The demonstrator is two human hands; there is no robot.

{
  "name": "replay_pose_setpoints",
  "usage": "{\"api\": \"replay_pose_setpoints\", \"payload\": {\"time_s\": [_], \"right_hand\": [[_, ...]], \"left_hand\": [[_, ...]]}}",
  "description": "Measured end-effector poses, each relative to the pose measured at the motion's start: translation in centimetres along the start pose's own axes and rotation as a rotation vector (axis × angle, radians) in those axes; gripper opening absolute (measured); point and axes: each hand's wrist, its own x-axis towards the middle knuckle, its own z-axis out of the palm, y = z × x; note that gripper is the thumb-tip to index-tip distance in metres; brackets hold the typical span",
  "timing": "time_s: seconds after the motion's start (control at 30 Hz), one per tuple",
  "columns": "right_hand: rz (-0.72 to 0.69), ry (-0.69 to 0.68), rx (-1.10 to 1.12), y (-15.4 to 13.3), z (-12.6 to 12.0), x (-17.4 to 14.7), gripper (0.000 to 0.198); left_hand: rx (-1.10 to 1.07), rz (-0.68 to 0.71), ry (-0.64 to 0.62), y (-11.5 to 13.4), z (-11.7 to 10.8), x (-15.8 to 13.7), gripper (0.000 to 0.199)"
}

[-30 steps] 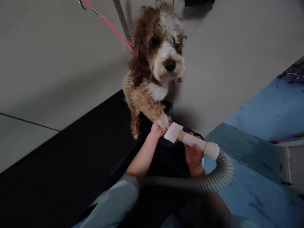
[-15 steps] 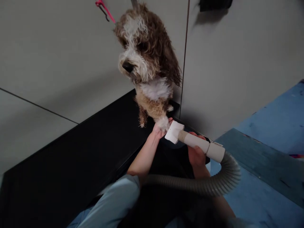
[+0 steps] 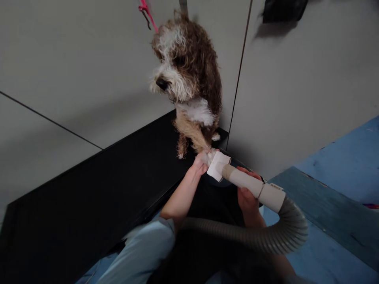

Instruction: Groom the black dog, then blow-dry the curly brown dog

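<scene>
A curly brown and white dog (image 3: 189,67) sits at the far end of a black table (image 3: 97,197), its head turned to the left. My left hand (image 3: 201,163) is closed round the dog's raised front paw (image 3: 209,156); the paw partly hides the fingers. My right hand (image 3: 248,195) grips the pale handle of a pet dryer nozzle (image 3: 245,181). Its flat white head (image 3: 218,166) points at the paw, very close to it. From the handle's rear a grey ribbed hose (image 3: 291,228) bends down and runs left beneath my forearms.
Grey wall panels (image 3: 89,51) stand behind the table, with a black object (image 3: 284,10) fixed high on the right. A pink strap (image 3: 148,14) hangs near the dog's head. Blue flooring (image 3: 352,157) with a grey-green strip (image 3: 322,201) lies to the right.
The view has shifted, so the dog sits slightly farther right. Fur on the raised leg now lies swept flatter. Both hands keep their hold on the paw and the nozzle.
</scene>
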Motion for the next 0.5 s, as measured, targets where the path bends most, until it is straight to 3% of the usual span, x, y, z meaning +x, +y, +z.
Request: {"api": "replay_pose_setpoints", "payload": {"time_s": [0.2,0.5], "right_hand": [[-0.016,0.035,-0.043,-0.4,-0.3,-0.2,0.045],[0.071,0.107,0.101,0.6,1.1,0.4,0.043]], "left_hand": [[0.005,0.032,-0.062,0.2,0.4,-0.6,0.01],[0.025,0.053,-0.002,2.0,0.8,-0.9,0.015]]}}
